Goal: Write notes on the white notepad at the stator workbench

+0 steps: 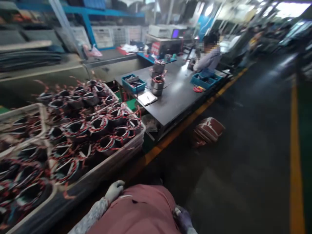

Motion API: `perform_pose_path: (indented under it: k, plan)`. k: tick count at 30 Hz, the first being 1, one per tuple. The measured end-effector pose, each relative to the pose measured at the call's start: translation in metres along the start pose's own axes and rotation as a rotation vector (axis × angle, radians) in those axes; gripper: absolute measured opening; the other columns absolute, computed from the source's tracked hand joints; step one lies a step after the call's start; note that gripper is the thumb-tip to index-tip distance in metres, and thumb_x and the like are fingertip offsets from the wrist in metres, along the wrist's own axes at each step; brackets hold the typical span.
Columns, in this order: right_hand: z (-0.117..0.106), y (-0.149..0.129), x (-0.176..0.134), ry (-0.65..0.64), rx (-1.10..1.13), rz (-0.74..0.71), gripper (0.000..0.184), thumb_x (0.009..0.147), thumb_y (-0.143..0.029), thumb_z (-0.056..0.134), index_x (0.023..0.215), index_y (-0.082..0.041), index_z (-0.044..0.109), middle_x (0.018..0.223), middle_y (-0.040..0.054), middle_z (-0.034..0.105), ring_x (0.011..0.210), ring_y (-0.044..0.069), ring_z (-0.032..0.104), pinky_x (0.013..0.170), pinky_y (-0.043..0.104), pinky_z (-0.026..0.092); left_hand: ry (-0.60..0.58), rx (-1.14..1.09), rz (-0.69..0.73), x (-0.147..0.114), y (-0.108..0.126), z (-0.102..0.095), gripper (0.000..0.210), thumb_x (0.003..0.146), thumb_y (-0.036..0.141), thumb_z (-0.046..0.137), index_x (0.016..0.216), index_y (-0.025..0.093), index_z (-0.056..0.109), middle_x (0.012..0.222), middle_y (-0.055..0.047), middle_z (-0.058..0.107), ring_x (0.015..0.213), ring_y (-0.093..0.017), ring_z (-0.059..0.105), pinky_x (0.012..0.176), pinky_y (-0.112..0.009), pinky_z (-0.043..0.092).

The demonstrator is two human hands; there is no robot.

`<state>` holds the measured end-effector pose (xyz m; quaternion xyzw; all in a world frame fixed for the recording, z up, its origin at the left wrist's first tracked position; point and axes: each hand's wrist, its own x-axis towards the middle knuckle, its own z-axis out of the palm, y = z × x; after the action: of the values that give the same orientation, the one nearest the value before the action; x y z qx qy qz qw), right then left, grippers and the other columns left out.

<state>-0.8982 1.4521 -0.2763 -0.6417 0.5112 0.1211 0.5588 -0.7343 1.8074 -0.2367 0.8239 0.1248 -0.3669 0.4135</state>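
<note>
My left hand [115,191], in a pale glove, is beside the front of my reddish-pink apron [143,208]. Its fingers are loosely bent, and I see nothing held in them. At the apron's other side is my right hand [183,217], gloved and blurred; its fingers are too smeared and partly hidden to read. Nearest to my left hand is a pale plastic crate [102,165] packed with motor stators [70,169], dark rings with red, white and blue wires. More stators fill a neighbouring crate [52,191] at the left edge.
A dark worktable [175,100] bears stacked stators [157,85], a notebook [147,98] and blue bins [133,84]. A person [209,58] works at its far end. A reddish-brown bundle [209,129] lies on the floor beside the yellow line [156,151].
</note>
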Motion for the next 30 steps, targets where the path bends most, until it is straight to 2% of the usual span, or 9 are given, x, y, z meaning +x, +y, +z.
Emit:
perform_pose_path:
  k: [3,5,8,11,16,18,21,25,30]
  plan:
    - [-0.038,-0.029,0.037,0.034,0.109,0.101,0.021,0.033,-0.046,0.059,0.044,-0.03,0.063,0.055,0.0046,0.064,0.057,0.025,0.06,0.059,0.038,0.052,0.049,-0.063,-0.015,0.016,0.06,0.035,0.031,0.057,0.022,0.052,0.085,0.019,0.066,0.109,-0.013,0.073,0.114,-0.033,0.063,0.105,-0.037,0.045]
    - [-0.063,-0.067,0.06,0.072,0.205,0.146,0.026,0.031,-0.045,0.061,0.05,-0.026,0.063,0.054,0.004,0.063,0.055,0.022,0.06,0.056,0.035,0.05,0.064,-0.143,0.003,0.022,0.108,0.058,0.031,0.059,0.02,0.054,0.087,0.018,0.068,0.107,-0.012,0.073,0.111,-0.031,0.064,0.104,-0.036,0.046]
    - [-0.081,-0.15,0.093,0.053,0.354,0.131,0.042,0.032,-0.041,0.069,0.069,-0.022,0.064,0.061,0.0022,0.067,0.059,0.019,0.063,0.055,0.029,0.049,0.063,-0.287,0.033,0.028,0.177,0.081,0.033,0.059,0.019,0.058,0.089,0.016,0.071,0.09,-0.007,0.074,0.089,-0.025,0.068,0.088,-0.035,0.053]
    - [-0.07,-0.248,0.12,-0.099,0.378,0.022,0.051,0.045,-0.038,0.074,0.091,-0.017,0.066,0.074,0.0031,0.071,0.066,0.018,0.067,0.058,0.026,0.051,0.12,-0.457,0.051,0.037,0.228,0.083,0.033,0.057,0.017,0.061,0.088,0.015,0.071,0.077,-0.003,0.071,0.07,-0.017,0.064,0.073,-0.029,0.053]
    - [-0.019,-0.395,0.148,-0.362,0.412,-0.066,0.026,0.075,-0.023,0.061,0.1,-0.016,0.063,0.08,0.0025,0.071,0.066,0.012,0.068,0.059,0.021,0.05,0.348,-0.699,0.027,0.082,0.282,0.044,0.039,0.062,0.021,0.064,0.099,0.013,0.064,0.074,-0.004,0.067,0.059,-0.013,0.059,0.054,-0.024,0.045]
    - [0.006,-0.442,0.158,-0.438,0.415,-0.049,0.015,0.084,-0.019,0.054,0.097,-0.017,0.06,0.078,0.0013,0.069,0.065,0.012,0.067,0.058,0.021,0.049,0.433,-0.744,0.035,0.112,0.302,0.024,0.042,0.064,0.021,0.064,0.105,0.013,0.063,0.078,-0.005,0.067,0.061,-0.012,0.06,0.055,-0.022,0.045]
    - [0.048,-0.501,0.175,-0.495,0.366,-0.039,0.008,0.088,-0.017,0.049,0.09,-0.019,0.056,0.078,0.0008,0.067,0.066,0.013,0.067,0.06,0.023,0.051,0.545,-0.757,0.035,0.163,0.334,-0.003,0.049,0.068,0.021,0.064,0.116,0.012,0.063,0.078,-0.004,0.066,0.058,-0.011,0.057,0.051,-0.02,0.041]
    - [0.111,-0.558,0.206,-0.526,0.238,-0.05,0.002,0.086,-0.02,0.053,0.085,-0.021,0.055,0.075,-0.0004,0.065,0.068,0.013,0.066,0.063,0.023,0.052,0.671,-0.731,-0.019,0.227,0.371,-0.028,0.06,0.069,0.018,0.063,0.129,0.011,0.059,0.077,-0.004,0.067,0.056,-0.012,0.054,0.049,-0.021,0.039]
    - [0.189,-0.592,0.239,-0.518,0.13,-0.108,0.001,0.084,-0.023,0.054,0.085,-0.023,0.055,0.069,-0.0017,0.059,0.064,0.012,0.062,0.055,0.02,0.049,0.783,-0.637,-0.114,0.281,0.392,-0.061,0.061,0.063,0.011,0.07,0.123,0.011,0.065,0.1,-0.01,0.073,0.089,-0.021,0.068,0.073,-0.024,0.051]
